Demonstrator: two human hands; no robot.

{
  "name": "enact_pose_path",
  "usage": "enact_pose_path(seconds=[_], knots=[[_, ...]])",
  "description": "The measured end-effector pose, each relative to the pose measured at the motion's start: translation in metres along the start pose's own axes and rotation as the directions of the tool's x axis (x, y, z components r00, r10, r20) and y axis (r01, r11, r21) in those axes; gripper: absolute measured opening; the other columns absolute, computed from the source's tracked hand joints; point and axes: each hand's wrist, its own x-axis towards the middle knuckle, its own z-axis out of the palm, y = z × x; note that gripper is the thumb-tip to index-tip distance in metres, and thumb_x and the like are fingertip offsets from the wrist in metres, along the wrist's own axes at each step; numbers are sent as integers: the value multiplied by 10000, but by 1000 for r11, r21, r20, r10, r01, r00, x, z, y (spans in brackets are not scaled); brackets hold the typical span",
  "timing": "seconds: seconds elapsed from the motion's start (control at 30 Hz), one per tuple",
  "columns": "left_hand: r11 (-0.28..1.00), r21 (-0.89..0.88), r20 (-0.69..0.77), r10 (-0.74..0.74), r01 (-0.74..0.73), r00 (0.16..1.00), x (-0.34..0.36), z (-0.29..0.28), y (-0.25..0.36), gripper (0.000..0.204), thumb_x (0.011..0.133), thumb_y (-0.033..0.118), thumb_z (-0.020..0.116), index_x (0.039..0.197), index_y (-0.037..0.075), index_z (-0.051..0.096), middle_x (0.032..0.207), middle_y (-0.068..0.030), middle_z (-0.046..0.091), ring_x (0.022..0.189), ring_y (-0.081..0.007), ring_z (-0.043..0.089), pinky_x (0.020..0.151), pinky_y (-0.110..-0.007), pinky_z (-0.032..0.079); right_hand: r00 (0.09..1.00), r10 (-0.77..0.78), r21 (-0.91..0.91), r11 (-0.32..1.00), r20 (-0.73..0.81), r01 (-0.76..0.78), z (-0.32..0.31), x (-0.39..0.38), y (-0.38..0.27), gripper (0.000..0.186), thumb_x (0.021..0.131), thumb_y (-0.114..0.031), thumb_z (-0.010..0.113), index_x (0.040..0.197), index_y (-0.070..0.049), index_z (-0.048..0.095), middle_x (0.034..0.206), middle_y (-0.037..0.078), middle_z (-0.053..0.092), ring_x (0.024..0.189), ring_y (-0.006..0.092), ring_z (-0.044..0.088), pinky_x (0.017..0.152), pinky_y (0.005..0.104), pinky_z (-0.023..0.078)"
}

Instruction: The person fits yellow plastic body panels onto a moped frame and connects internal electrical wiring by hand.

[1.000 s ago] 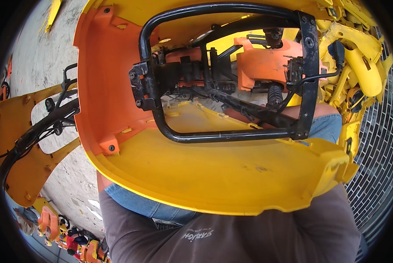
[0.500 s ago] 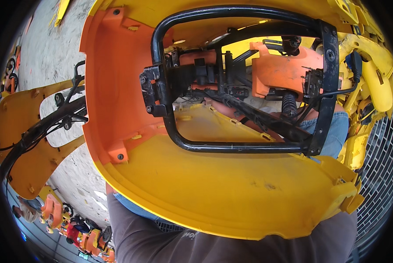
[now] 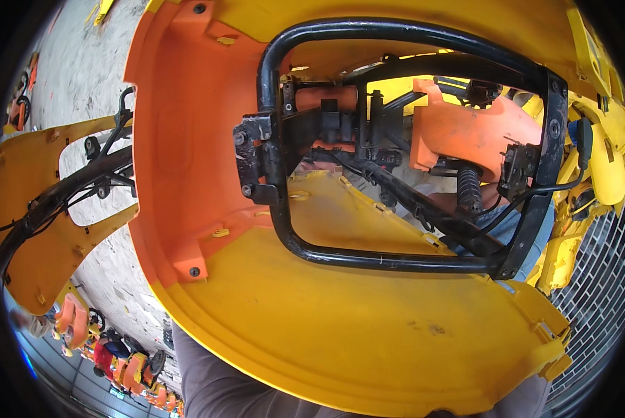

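A black tubular frame (image 3: 389, 262) of a scooter or moped fills the middle, set between yellow body panels (image 3: 368, 334) and a wide orange plastic panel (image 3: 180, 132). Inside the frame sit an orange fender-like piece (image 3: 476, 132), a coiled shock spring (image 3: 468, 187) and a dark device (image 3: 383, 157) with a red mark. Beyond the frame bars, a small patch of skin (image 3: 308, 167) shows, seemingly part of my right hand; its fingers are hidden. My left hand is out of sight; only a grey sleeve (image 3: 215, 369) shows below the near yellow panel.
A brown-orange panel (image 3: 44, 167) with a black tube and cables (image 3: 75, 188) extends left over pale concrete floor (image 3: 82, 76). Yellow plastic parts (image 3: 605, 167) are piled at right, above a dark grid surface (image 3: 598, 279). Orange scooters (image 3: 127, 369) and a person in red (image 3: 103, 357) are far lower left.
The frame and its parts now appear lower and slightly right in the view. The forearm with a dark band, seen through the frame before, is mostly out of sight.
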Motion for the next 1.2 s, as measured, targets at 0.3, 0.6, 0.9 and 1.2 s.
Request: enact_pose_path(seconds=[0.3,0.6,0.9,1.2], knots=[[1000,16,1,7,-7,1000,1,-3,-1,364,768,125,777,1110,35,694,1075,-192,699,1007,-404,644,856,-468,504,999,-13,-50,999,31,15,3,4,-5,645,913,-515,645,1354,-53,556,1303,221,612,1262,349,557,1082,474,410],[999,29,-35,24,-23,999,17,4,1,360,772,115,773,1111,26,692,1076,-200,699,1001,-411,648,850,-470,512,996,-18,-149,988,83,30,9,2,-11,660,914,-514,642,1383,-60,543,1317,221,606,1272,346,554,1081,468,409],[1000,-24,-50,13,-14,999,48,1,-10,355,776,105,769,1111,17,690,1077,-208,699,996,-417,652,845,-471,520,948,59,-344,938,313,55,68,-41,-45,677,915,-512,640,1413,-67,530,1331,220,600,1281,343,551,1081,463,409],[994,97,-43,-51,55,998,35,-9,25,289,837,133,741,1105,34,704,1106,-200,688,1063,-403,633,908,-459,507,699,-655,24,724,-286,689,-49,-226,-146,182,857,-192,749,1000,-93,694,930,62,687,854,278,643,770,394,503]])
